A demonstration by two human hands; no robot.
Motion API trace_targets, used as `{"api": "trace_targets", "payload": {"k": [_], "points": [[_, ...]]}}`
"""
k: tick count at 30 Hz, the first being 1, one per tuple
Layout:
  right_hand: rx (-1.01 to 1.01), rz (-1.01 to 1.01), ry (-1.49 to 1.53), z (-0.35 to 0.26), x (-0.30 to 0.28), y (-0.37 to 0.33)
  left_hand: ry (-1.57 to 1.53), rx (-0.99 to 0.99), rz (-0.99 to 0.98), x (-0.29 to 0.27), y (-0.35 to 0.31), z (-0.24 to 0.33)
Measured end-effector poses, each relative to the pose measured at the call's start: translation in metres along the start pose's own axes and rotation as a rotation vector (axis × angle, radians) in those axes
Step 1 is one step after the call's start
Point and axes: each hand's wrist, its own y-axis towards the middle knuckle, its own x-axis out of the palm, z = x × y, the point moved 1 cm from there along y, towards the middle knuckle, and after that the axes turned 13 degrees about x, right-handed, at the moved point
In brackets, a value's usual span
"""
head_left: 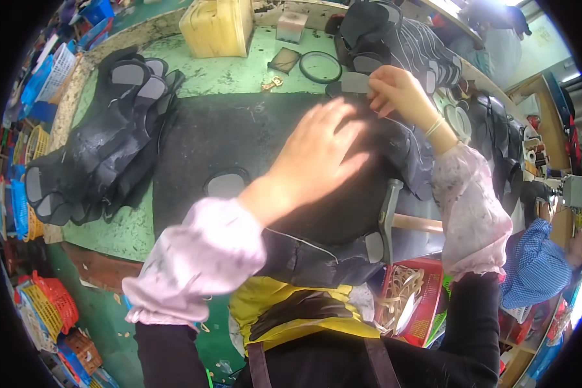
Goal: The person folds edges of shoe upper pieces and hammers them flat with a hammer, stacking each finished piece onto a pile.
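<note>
My left hand (313, 158) hovers over or rests on a dark mat (197, 129), fingers stretched and apart, slightly blurred. Black cut pieces with grey end patches lie about the mat; one grey patch (226, 185) shows beside my left wrist. Farther right, my right hand (398, 97) has its fingers curled together next to a grey-tipped black piece (355, 83). What those fingers hold, if anything, is hidden. Another black piece (304, 255) with a pale edge line lies along the near side of the mat.
A hammer (389, 213) with a wooden handle lies right of the mat. Stacked black pieces (103, 142) sit left, more (404, 45) far right. Beyond are a yellow block (216, 27) and a black ring (320, 66). A red basket (427, 297) stands near; a co-worker's blue sleeve (537, 268) shows right.
</note>
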Motion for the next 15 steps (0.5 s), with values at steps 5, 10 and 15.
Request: {"api": "trace_targets", "payload": {"k": [5,10,15], "points": [[0.083,0.019,-0.2,0.001,0.018,0.011,0.067,-0.019,-0.127,0.035,0.006,-0.018],[0.116,-0.008,-0.176,0.006,0.015,0.018,0.092,0.027,-0.113,0.036,0.001,-0.017],[0.13,-0.019,-0.22,0.005,0.014,0.02,0.089,0.029,-0.123,0.034,0.003,-0.016]]}}
